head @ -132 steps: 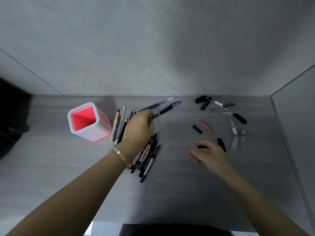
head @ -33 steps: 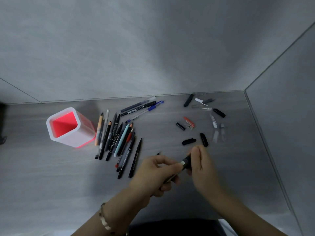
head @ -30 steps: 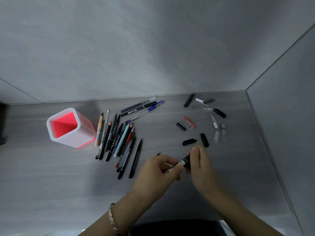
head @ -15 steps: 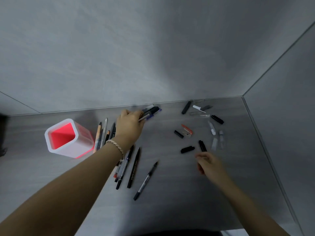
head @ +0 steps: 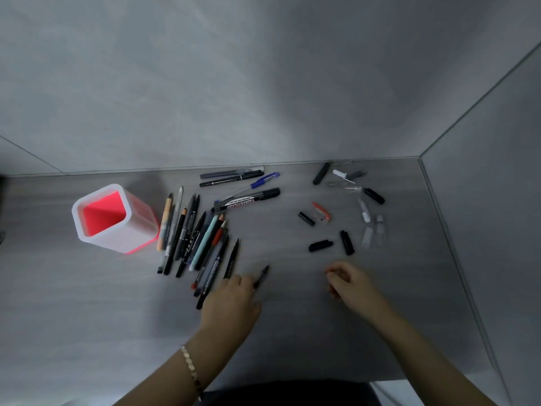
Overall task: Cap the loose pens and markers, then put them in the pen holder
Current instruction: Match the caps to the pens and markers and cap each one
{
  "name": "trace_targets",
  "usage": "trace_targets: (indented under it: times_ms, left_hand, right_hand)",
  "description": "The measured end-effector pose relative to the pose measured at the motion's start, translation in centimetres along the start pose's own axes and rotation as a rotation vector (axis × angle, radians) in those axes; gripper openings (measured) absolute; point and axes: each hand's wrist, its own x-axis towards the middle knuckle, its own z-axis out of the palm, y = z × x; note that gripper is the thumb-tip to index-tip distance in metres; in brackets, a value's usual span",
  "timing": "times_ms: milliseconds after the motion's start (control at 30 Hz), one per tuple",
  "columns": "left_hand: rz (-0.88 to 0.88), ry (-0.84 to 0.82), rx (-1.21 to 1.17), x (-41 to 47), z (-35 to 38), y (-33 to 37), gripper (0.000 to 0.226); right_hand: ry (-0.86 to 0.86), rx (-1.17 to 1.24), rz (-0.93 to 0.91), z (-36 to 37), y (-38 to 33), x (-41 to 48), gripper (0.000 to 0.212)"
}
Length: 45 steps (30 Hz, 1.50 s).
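Progress: early, by my reading. Pen holder (head: 114,218) stands at the left of the tabletop (head: 73,303), and its red inside shows no pens. Whiteboard marker (head: 248,200) wears its cap. The fan of pens (head: 205,243) beside the holder looks mostly uncapped, with loose caps (head: 320,245) scattered to the right. Left hand (head: 234,300) covers a black pen (head: 261,276); whether it grips or only touches, I cannot tell. Right hand (head: 348,284) is curled, contents unseen. Grey wood-grain tabletop, plain grey walls, corner at right.

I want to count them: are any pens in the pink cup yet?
No, the pen holder shows only its pink inside; the pens lie beside it.
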Motion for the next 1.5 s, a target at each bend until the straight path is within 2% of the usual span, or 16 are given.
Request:
trace_targets:
  times_ms: [233,367,467,567,767,833,900,1000,1167,1233,1300,1400,1433,1500]
  left_hand:
    - [-0.066,0.063,-0.066,1.4,-0.2,-0.7,0.018]
    - [-0.029,0.17,-0.354,2.0,-2.1,-0.1,0.007]
    - [0.032,0.21,-0.527,2.9,-3.9,0.6,0.025]
    - [0.044,0.205,-0.652,4.1,-5.2,1.5,0.027]
    - [0.026,0.168,-0.811,6.1,-7.2,3.1,0.01]
    - [0.008,0.155,-0.832,6.5,-7.2,3.3,0.01]
    - [-0.02,0.146,-0.861,6.6,-7.2,3.2,0.01]
    - [-0.053,0.148,-0.89,6.2,-7.2,2.9,0.018]
    - [-0.119,0.14,-0.969,4.7,-7.0,2.0,0.019]
    - [-0.133,0.123,-0.99,4.0,-6.9,1.7,0.019]
    - [-0.144,0.127,-1.016,3.4,-6.8,1.3,0.017]
    - [-0.141,0.134,-1.052,1.9,-6.9,0.8,0.018]
    - [-0.129,0.134,-1.065,1.2,-6.9,0.8,0.019]
    - [-0.112,0.127,-1.12,-0.1,-6.9,0.7,0.019]
  right_hand:
    - [-0.025,-0.031,0.007,-1.0,0.3,-0.1,0.013]
    - [0.0,-0.071,-0.006,-1.8,0.7,0.1,0.011]
    - [0.02,-0.095,-0.014,-2.7,0.4,0.8,0.018]
    - [0.133,-0.213,-0.104,-4.5,-1.0,2.5,0.011]
    - [0.412,-0.497,-0.314,-8.9,-6.4,8.1,0.025]
    - [0.386,-0.614,-0.429,-8.6,-7.9,10.3,0.03]
    - [0.291,-0.785,-0.541,-7.4,-8.7,12.4,0.037]
    - [0.205,-1.028,-0.606,-5.2,-9.1,14.3,0.034]
    - [0.236,-1.123,-0.682,-4.3,-8.8,15.0,0.022]
    - [0.279,-0.964,-0.798,-4.2,-8.6,14.1,0.02]
    - [0.386,-0.606,-0.824,-3.7,-9.3,11.4,0.018]
    - [0.419,0.126,-0.592,-2.6,-10.9,5.2,0.019]
    - [0.412,0.304,-0.524,-2.2,-11.0,3.4,0.019]
    - [0.349,0.485,-0.44,-1.7,-10.3,0.7,0.016]
